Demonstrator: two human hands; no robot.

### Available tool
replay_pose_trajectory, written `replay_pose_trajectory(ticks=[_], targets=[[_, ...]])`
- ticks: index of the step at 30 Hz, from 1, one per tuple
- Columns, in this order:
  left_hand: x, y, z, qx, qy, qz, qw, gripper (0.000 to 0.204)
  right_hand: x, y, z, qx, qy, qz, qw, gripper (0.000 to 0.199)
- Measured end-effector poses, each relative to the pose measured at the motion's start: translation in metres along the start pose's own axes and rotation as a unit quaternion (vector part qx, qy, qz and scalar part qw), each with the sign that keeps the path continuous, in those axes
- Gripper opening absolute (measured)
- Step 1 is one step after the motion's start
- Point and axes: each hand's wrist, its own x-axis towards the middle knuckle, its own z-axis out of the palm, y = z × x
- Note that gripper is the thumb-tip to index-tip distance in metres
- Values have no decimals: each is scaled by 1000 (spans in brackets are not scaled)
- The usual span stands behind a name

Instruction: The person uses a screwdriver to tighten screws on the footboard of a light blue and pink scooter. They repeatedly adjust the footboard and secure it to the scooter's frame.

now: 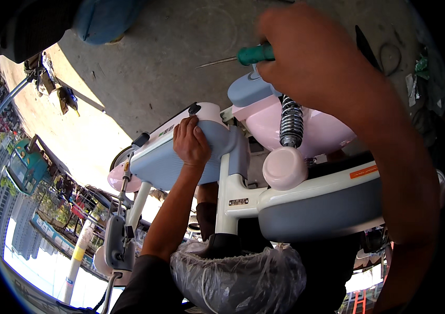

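A pink, white and blue-grey electric scooter lies tipped over in front of me. My left hand [191, 144] rests on its blue-grey footboard [162, 162], fingers curled over the edge just below a small black knob [195, 109]. Above the scooter's rear part, my right hand [306, 57] is wrapped round a screwdriver [254, 55] with a green handle. Its thin metal shaft points left, apart from the scooter. Below that hand stand a coil spring shock absorber [291, 123] and a pink round cap [285, 168]. Clear plastic wrapping covers the seat [238, 277].
Handlebar parts with a grey mirror [115, 238] extend at the lower left. A blue rounded thing [105, 21] is at the top left. Cable loops [390, 57] and scraps lie on the concrete floor at right. A teal vehicle [26, 165] stands outside in sunlight.
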Motion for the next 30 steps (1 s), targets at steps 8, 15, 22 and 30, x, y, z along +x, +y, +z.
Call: replay_pose_trajectory(ticks=[8, 15, 22, 30], targets=[[-3, -1, 0, -2, 17, -1, 1000, 26, -6, -10, -8, -65, 23, 16, 998, 19], [-5, -5, 1, -12, 24, -5, 1000, 23, -43, -59, -49, -4, 51, 125, 991, 40], [-7, -6, 4, -9, 46, 6, 999, 21, -105, -66, -19, 101, 302, 145, 937, 42], [-8, -3, 5, 1, 55, 3, 998, 30, -119, -24, -39, 39, 456, 46, 888, 42]])
